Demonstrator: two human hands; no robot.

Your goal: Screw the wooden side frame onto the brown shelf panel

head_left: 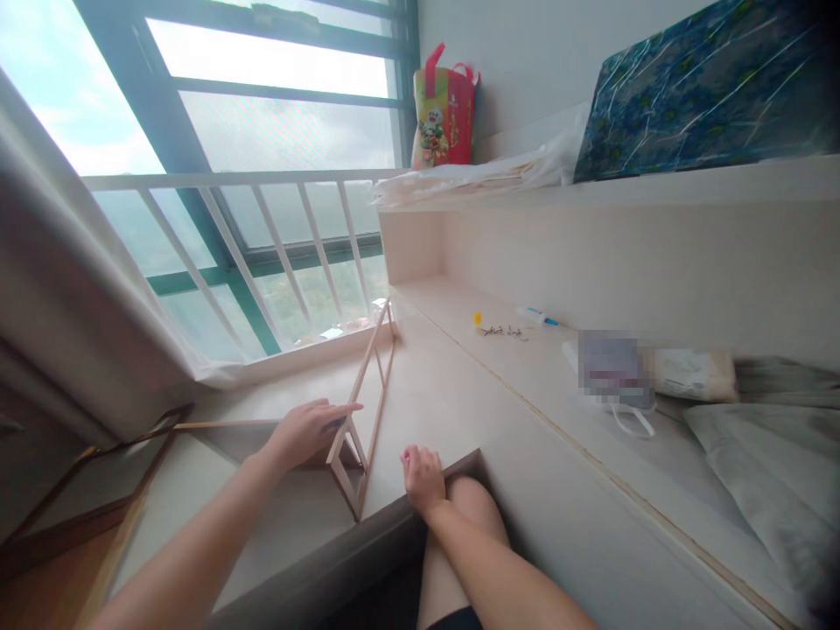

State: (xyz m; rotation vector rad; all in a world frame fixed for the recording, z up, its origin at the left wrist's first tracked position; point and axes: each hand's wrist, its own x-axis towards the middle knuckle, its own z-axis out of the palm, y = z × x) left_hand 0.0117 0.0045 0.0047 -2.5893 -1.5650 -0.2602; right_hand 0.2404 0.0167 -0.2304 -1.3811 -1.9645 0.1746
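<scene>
A long, narrow wooden frame (374, 385) of thin light strips lies along the pale desk (459, 411), running from near the window toward me. My left hand (305, 431) rests on the frame's near end, fingers stretched out flat along a strip. My right hand (421, 478) sits at the desk's front edge, fingers curled down onto the surface, with nothing visible in it. My knee (476, 507) shows just beside that hand.
A raised shelf (525, 350) along the right holds a small yellow piece (477, 319), tiny dark bits (504, 332), a pen (538, 317), a bag (689, 374) and grey cloth (761, 446). A red gift bag (443, 114) stands above. Window railing (262, 254) is left.
</scene>
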